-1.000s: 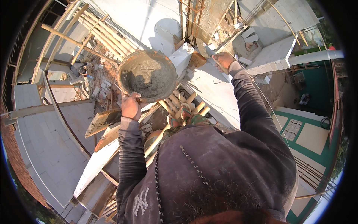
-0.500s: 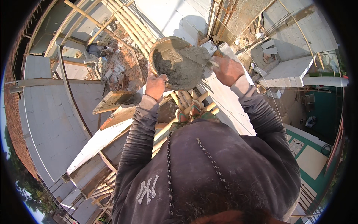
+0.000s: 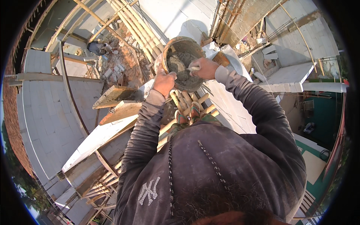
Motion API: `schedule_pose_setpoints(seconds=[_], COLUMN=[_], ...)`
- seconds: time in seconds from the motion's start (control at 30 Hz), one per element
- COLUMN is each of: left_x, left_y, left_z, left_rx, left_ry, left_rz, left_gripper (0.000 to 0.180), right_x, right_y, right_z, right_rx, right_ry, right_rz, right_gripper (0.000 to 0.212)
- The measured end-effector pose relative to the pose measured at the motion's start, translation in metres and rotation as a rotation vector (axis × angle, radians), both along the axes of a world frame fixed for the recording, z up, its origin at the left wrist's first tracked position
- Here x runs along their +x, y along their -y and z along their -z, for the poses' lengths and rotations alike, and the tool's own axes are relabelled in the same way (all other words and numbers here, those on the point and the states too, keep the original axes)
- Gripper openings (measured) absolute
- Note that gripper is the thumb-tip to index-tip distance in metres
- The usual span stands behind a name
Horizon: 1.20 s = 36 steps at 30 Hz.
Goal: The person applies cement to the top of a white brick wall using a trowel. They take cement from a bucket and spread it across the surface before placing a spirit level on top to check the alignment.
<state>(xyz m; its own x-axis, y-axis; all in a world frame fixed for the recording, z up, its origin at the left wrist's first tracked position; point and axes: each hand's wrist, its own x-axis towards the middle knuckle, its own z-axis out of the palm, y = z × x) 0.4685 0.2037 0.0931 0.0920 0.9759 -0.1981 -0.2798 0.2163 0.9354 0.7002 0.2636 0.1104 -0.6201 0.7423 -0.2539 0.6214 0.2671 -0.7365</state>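
Note:
A round bucket is tilted in front of me, its mouth facing me, with wet grey mortar inside. My left hand is closed on the bucket's near left rim, thumb over the edge. My right hand is closed round the pale handle of a trowel at the bucket's right side. The trowel's blade cannot be made out against the mortar. Just right of the bucket, a brown wooden piece lies on top of the white block wall.
My feet stand on bamboo poles. Mortar-smeared boards are at the left. More bamboo poles run ahead. Rubble lies below on the left, where another person bends down. Upright steel bars rise ahead right.
My right hand has moved left with the trowel, from beyond the bucket's right rim to over its mouth. The bucket has shifted slightly right and tilted differently. The wooden piece is now exposed.

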Motion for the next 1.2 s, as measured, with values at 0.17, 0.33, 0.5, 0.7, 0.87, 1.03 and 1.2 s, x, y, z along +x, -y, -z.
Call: schedule_pose_setpoints(seconds=[0.17, 0.33, 0.5, 0.7, 0.87, 1.03, 1.2], left_x=[-0.009, -0.031, -0.067, -0.055, -0.064, -0.050, -0.022], left_y=[0.004, 0.007, 0.020, 0.020, 0.018, 0.004, 0.003], left_z=[0.007, 0.017, 0.032, -0.003, 0.011, 0.002, -0.010], left_rx=[-0.052, 0.236, 0.176, 0.394, 0.215, 0.449, 0.530], left_ry=[0.031, -0.336, -0.669, -1.086, -0.913, -1.025, -1.080], left_rz=[0.003, 0.064, 0.019, 0.167, 0.212, 0.263, 0.247], left_gripper=[0.069, 0.035, 0.018, 0.023, 0.019, 0.026, 0.031], right_x=[0.010, 0.029, 0.070, 0.162, 0.162, 0.135, 0.090], right_y=[0.013, 0.027, 0.010, -0.057, -0.069, 0.003, 0.046], right_z=[-0.001, -0.022, -0.029, 0.059, 0.068, 0.012, -0.048], right_rx=[-0.078, -0.133, -0.438, -0.631, -0.639, -0.326, 0.480], right_ry=[-0.012, -0.136, -0.334, -0.636, -0.600, -0.425, 0.251], right_rz=[0.103, 0.164, 0.277, 0.654, 0.848, 0.720, 0.271], right_gripper=[0.038, 0.041, 0.042, 0.036, 0.032, 0.033, 0.031])
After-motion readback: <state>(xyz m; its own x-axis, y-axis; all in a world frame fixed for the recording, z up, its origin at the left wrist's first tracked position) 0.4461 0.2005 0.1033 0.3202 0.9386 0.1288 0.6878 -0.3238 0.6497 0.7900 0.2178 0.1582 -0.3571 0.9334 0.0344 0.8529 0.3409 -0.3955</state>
